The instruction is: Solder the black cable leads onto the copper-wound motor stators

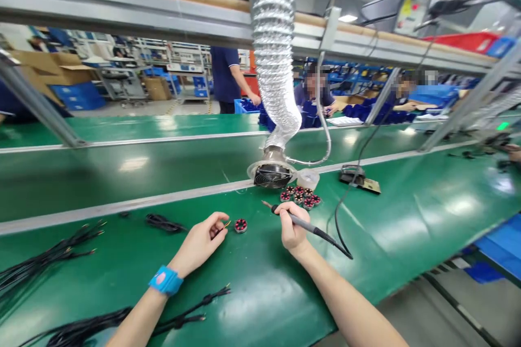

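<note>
My right hand (293, 227) is closed round a grey-handled soldering iron (303, 223), its tip pointing left above the bench. Pinched in my left hand (205, 238) is a cable end (227, 224) with thin yellowish wires; most of it is hidden by the fingers. Just right of those fingertips lies a small round motor stator (240, 225) with red and black segments. It sits apart from the iron's tip. Several similar stators (299, 195) are clustered beyond my right hand. A blue band (166, 281) circles my left wrist.
A fan-fronted fume duct (273, 171) hangs behind the stators, beside a whitish roll (308, 178). An iron stand (360, 178) is at right, and the iron's cord (338, 227) loops down. Black cable bundles (52, 252) lie left. People (228, 78) work beyond the bench.
</note>
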The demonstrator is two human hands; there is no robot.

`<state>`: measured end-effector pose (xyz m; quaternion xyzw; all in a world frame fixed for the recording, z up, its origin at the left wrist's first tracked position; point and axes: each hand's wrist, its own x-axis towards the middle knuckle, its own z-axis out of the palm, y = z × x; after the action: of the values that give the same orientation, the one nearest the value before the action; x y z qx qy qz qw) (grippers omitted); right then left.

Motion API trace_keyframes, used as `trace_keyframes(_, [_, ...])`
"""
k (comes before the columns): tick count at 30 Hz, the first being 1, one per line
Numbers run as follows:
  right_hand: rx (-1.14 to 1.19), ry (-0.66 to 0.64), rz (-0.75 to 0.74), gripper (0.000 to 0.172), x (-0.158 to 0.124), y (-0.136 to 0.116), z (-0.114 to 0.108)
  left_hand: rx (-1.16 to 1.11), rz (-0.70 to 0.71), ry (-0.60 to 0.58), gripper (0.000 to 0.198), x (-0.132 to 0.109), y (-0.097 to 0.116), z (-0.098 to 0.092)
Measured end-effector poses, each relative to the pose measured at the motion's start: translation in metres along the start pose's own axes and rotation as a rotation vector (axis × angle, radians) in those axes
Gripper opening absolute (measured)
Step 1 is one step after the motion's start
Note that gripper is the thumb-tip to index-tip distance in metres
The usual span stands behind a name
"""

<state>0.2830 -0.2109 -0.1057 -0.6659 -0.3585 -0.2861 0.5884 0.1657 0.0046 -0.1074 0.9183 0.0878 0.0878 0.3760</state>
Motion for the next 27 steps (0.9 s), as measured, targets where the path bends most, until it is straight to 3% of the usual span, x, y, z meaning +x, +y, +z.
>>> trace_keyframes(4, [-0.183,0.060,-0.020,0.028,0.011,0.009,-0.035,0.039,0.009,0.002,0.034,0.001,-0.004,-0.001])
trace_keyframes(9, [-0.348,0.196,0.014,0.030,0.020,0.041,-0.077,0.112,0.036,-0.002,0.023,0.000,-0.006,0.001])
trace_keyframes(13, [-0.405,0.192,0.093,0.027,0.022,0.069,-0.088,0.243,0.139,0.053,0.010,-0.005,0.000,0.001])
trace_keyframes(16, [-0.422,0.132,0.178,0.022,0.016,0.079,-0.087,0.364,0.291,0.045,0.016,-0.006,0.003,0.000])
trace_keyframes(19, [-0.455,0.155,0.177,0.024,0.007,0.072,-0.086,0.490,0.370,0.011,0.025,-0.007,0.004,-0.002])
trace_keyframes(22, [-0.379,0.126,0.010,0.022,-0.001,0.049,-0.082,0.604,0.388,-0.014,0.024,-0.008,0.003,-0.004])
trace_keyframes(27, [-0.238,-0.173,-0.203,0.016,-0.009,0.005,-0.048,0.685,0.361,-0.061,0.018,-0.010,0.003,-0.006])
